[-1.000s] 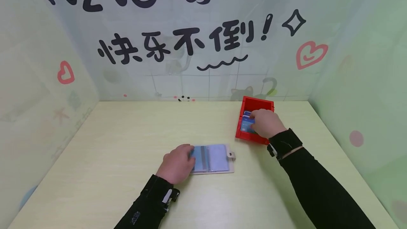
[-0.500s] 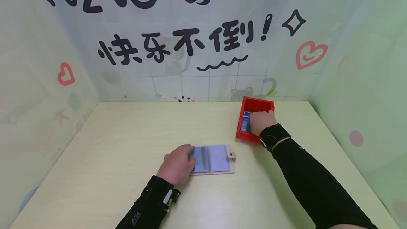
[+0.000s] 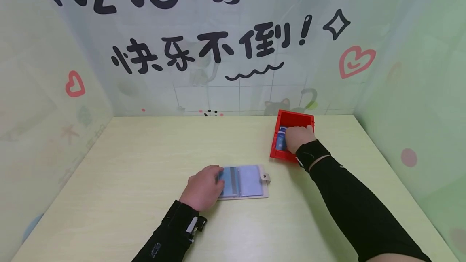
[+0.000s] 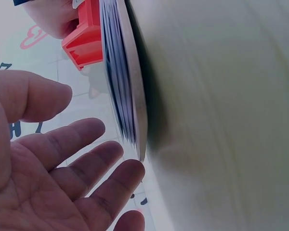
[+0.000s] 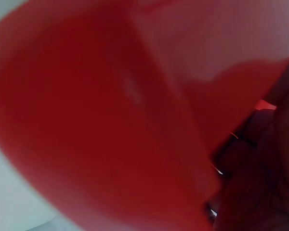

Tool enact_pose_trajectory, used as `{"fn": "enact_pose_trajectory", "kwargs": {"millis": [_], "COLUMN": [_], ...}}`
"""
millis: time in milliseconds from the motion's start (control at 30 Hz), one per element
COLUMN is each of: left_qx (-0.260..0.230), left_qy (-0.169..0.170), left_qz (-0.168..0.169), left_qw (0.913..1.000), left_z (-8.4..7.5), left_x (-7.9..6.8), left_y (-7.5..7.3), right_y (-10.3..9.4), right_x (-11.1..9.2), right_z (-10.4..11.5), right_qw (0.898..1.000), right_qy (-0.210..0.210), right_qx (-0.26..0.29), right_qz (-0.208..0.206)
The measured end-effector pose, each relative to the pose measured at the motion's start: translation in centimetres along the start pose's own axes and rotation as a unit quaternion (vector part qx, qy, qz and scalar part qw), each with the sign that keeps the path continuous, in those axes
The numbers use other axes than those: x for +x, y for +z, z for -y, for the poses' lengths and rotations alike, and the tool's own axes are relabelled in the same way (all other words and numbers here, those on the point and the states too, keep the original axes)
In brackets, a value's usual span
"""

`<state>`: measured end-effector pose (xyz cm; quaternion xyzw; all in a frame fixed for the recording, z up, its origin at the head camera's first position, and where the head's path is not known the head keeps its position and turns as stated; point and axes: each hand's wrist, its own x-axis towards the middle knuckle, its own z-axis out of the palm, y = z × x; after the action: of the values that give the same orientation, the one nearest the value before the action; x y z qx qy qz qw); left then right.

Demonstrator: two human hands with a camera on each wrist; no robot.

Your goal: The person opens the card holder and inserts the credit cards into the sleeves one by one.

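Observation:
An open card holder [image 3: 251, 181] with clear pockets and a snap tab lies on the table. My left hand [image 3: 202, 187] is at its left edge in the head view. In the left wrist view the left fingers [image 4: 94, 171] are spread and loosely bent, their tips near the corner of the holder's stacked sleeves [image 4: 120, 82]. Farther right, my right hand [image 3: 299, 138] reaches down into a red box [image 3: 296, 119], over blue cards [image 3: 280, 138]. Its fingertips are hidden in the head view. In the dark right wrist view the fingers [image 5: 245, 168] bend beside the box wall [image 5: 101, 120]; I cannot tell whether they pinch a card.
The pale wooden table [image 3: 145, 153] is enclosed by a printed back cloth [image 3: 218, 96] and side cloths. The red box stands near the back edge, toward the right. The right sleeve [image 3: 356, 205] crosses the table's right part.
My right hand has moved a little left and deeper into the red box, covering more of the blue cards, then stayed there. The left hand and card holder have not moved.

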<state>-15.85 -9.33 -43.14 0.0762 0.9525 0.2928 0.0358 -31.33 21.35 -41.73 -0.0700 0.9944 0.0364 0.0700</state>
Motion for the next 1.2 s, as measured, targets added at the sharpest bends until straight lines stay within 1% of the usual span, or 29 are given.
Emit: {"fn": "enact_pose_trajectory", "kwargs": {"millis": [333, 467, 667, 867, 1200], "left_qx": [-0.005, -0.005, -0.002, -0.003, -0.001], "left_qy": [-0.003, -0.002, 0.000, 0.002, 0.001], "left_qz": [0.001, -0.001, -0.005, -0.009, -0.008], "left_qw": [1.0000, 1.0000, 1.0000, 1.0000, 1.0000], "left_z": [-0.03, 0.01, 0.01, -0.05, -0.10], "left_x": [0.00, 0.02, -0.04, -0.13, -0.13], "left_y": [0.14, 0.16, 0.06, -0.10, -0.11], "right_y": [-0.45, -0.37, -0.07, -0.34, -0.72], "right_x": [-0.08, 0.06, 0.29, -0.01, -0.34], "right_z": [0.14, 0.24, 0.22, 0.13, 0.35], "right_qw": [1.000, 1.000, 1.000, 1.000, 1.000], "right_qy": [0.003, 0.003, 0.008, 0.007, 0.005], "right_qx": [-0.007, -0.013, -0.020, -0.014, -0.011], "right_qz": [0.015, 0.013, 0.003, -0.017, -0.025]}}
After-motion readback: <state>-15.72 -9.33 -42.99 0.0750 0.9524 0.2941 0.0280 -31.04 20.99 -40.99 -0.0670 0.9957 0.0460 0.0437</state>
